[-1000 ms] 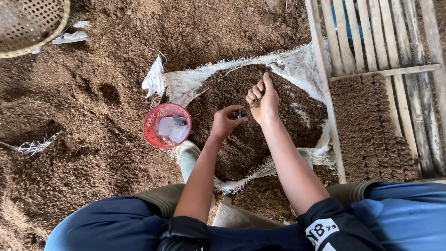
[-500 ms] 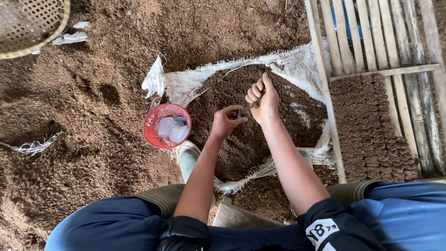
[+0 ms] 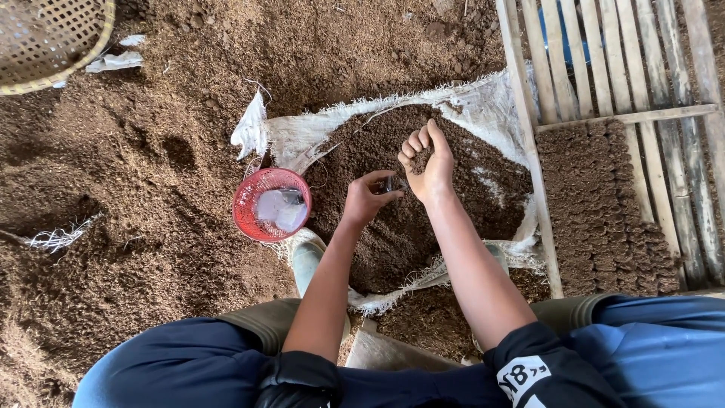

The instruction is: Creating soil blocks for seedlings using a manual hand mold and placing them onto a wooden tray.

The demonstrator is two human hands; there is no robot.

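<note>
My left hand (image 3: 368,198) pinches a small dark pot-like object (image 3: 390,183) over a mound of brown soil (image 3: 423,227) heaped on a white woven sack (image 3: 317,136). My right hand (image 3: 427,160) is cupped just beside it, fingers curled around a fistful of soil, held right above the small object. Both hands hover over the middle of the sack.
A red plastic basket (image 3: 270,204) with white bits inside sits left of the sack. A wooden slatted frame (image 3: 604,83) on the right holds rows of soil-filled cells (image 3: 604,204). A woven bamboo basket (image 3: 45,41) lies top left. Loose soil covers the ground.
</note>
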